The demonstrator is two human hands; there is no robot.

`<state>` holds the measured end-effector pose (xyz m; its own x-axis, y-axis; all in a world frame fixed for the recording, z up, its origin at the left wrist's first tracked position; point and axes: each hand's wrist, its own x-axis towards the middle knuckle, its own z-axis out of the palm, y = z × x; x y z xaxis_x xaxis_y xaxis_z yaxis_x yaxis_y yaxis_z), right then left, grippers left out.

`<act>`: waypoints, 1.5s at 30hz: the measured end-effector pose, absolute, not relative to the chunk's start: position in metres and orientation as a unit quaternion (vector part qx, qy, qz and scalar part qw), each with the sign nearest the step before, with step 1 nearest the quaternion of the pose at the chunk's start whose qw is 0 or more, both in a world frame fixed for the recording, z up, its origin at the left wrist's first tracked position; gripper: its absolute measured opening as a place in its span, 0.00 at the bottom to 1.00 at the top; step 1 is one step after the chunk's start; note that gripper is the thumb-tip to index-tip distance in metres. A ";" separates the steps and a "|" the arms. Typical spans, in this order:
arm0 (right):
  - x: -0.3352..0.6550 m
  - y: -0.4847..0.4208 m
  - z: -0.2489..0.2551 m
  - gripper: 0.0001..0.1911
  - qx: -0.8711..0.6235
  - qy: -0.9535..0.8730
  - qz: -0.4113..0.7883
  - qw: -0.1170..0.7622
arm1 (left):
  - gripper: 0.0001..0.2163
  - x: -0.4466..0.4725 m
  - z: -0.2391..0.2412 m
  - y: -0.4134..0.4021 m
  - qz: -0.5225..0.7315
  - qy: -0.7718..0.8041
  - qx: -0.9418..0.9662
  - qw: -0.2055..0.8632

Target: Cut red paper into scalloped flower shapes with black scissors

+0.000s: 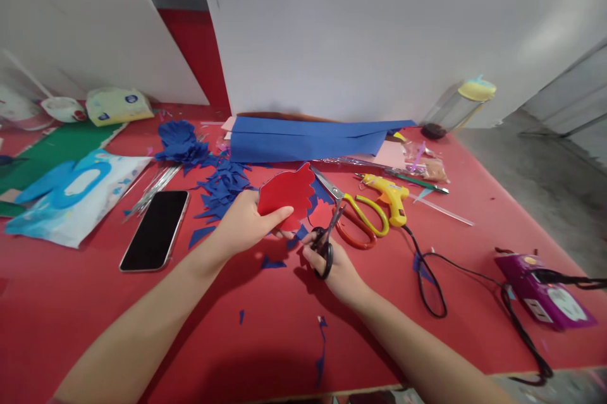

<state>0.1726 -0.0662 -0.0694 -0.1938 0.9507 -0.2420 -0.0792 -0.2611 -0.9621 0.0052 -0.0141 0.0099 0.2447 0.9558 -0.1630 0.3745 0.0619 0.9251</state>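
Bare forearms [156, 312] nearest, reaching over red tabletop [265, 353]. Left hand [249, 219]: grip pinching scalloped red paper [287, 195] beside blue paper clippings [222, 186], presumably leaving its wavy edge free. Right hand [334, 265]: grip around black-handled scissors [327, 238], blades angled up near the paper.

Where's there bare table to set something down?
A wide patch: the near-left tabletop, below the phone and plastic bag, left of the left forearm. A smaller one lies between the right forearm, black cord and purple box. Blue scraps, larger scissors and glue gun crowd the middle.
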 end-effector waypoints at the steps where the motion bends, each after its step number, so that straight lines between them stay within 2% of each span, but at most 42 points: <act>1: 0.172 -0.067 -0.069 0.19 -0.476 -0.439 0.643 0.409 | 0.08 0.004 0.010 -0.014 0.295 0.536 0.622 0.488; 8: 0.171 -0.070 -0.078 0.26 -0.394 -0.384 0.728 0.409 | 0.08 -0.002 0.010 -0.013 0.306 0.543 0.612 0.487; 15: 0.171 -0.071 -0.079 0.27 -0.345 -0.327 0.790 0.387 | 0.07 -0.002 0.015 -0.012 0.313 0.557 0.603 0.478; 22: 0.169 -0.072 -0.078 0.25 -0.361 -0.351 0.779 0.375 | 0.09 -0.006 0.015 -0.013 0.340 0.538 0.588 0.499; 33: 0.172 -0.071 -0.073 0.31 -0.398 -0.395 0.769 0.307 | 0.09 -0.008 0.015 -0.010 0.345 0.546 0.580 0.497; 45: 0.170 -0.070 -0.069 0.31 -0.444 -0.396 0.746 0.300 | 0.07 -0.010 0.015 -0.009 0.354 0.546 0.565 0.508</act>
<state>0.1697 -0.0701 -0.0694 -0.4258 0.7988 -0.4250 -0.0944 -0.5064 -0.8571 -0.0097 -0.0095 0.0151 0.1532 0.9760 -0.1551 0.2575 0.1121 0.9598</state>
